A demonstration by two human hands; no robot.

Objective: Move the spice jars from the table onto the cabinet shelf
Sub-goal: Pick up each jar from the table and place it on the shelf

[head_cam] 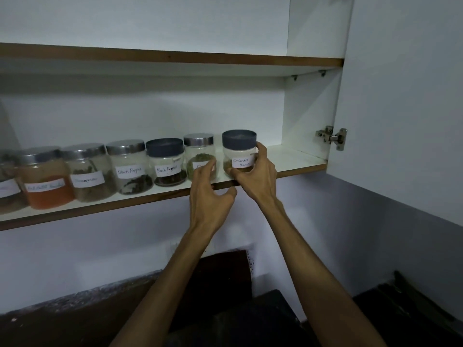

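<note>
One jar [239, 152] near shelf edge [300, 170]

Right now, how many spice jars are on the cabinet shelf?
7, in one row on the cabinet shelf. Left to right: an edge-cut jar, red powder jar, brown spice jar, two black pepper jars, green spice jar, coriander jar in the right hand. More may sit off-frame left.

Bare shelf [295, 159] right of the coriander jar [239, 154]; packed jar row [125, 169] leftward
</note>
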